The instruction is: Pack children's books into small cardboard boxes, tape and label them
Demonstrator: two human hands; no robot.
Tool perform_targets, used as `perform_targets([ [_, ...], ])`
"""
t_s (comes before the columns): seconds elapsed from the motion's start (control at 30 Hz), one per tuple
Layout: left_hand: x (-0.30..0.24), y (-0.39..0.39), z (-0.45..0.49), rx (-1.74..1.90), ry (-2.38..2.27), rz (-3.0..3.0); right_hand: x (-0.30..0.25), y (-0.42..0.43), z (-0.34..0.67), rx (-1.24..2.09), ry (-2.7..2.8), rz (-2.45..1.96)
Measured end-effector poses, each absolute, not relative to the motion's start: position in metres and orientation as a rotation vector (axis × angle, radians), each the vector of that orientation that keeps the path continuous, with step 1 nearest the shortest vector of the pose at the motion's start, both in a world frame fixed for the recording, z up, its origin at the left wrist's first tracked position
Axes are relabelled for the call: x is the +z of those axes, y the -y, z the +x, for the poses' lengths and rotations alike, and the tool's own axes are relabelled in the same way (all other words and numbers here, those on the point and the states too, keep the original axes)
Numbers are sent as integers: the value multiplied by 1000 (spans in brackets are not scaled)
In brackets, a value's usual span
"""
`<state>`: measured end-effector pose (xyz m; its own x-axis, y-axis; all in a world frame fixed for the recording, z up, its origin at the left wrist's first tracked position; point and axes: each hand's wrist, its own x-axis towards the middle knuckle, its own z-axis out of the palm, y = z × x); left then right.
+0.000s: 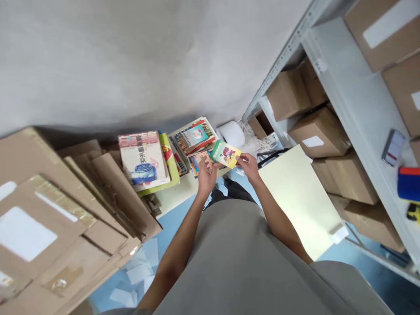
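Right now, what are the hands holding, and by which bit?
The right hand holds the green-and-yellow booklet by its yellow right edge; whether the left hand grips anything is unclear.

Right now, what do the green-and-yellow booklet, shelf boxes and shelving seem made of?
Booklet: printed paper or thin card, perhaps glossy, judging by its bright, smooth cover.
Boxes: matte cardboard, by their plain brown faces and squared edges.
Shelving: probably painted metal; pale and smooth, with what look like punched holes.
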<state>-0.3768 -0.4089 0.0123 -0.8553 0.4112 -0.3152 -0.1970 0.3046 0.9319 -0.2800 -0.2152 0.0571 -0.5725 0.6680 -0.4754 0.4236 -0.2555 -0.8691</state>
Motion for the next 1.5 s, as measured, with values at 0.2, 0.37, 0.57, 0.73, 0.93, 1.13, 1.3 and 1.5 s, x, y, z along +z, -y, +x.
perform_targets([
  [0.2, 55, 345, -340, 1597, -1374, 112, 95, 240, -198, 1821, 1383, -1394],
  [0.37, 80, 328, -305, 1568, -1331, 139, 111, 253, -143, 1851, 1423, -1419],
  [0.57, 101, 313, -272, 1564, -1323, 221, 123, 226, -92, 1812, 1468, -1302],
  [0.73, 117, 279, -234, 1615, -1344, 269, 121, 188, -51, 1761, 1539, -1205],
  [0.93, 129, 230, -170, 1652, -1422, 350, 127, 141, 5, 1158, 1806, -1165],
  [1.13, 127, 189, -98, 1669, -1511, 488, 148, 121, 50, 1055, 1895, -1056],
  [1.3, 141, 173, -39, 1534, -1574, 731, 147, 117, 80, 1369, 1579, -1230],
  [1.5, 140, 159, -32, 1363, -1576, 827, 135, 99, 126, 1418, 1291, -1368],
])
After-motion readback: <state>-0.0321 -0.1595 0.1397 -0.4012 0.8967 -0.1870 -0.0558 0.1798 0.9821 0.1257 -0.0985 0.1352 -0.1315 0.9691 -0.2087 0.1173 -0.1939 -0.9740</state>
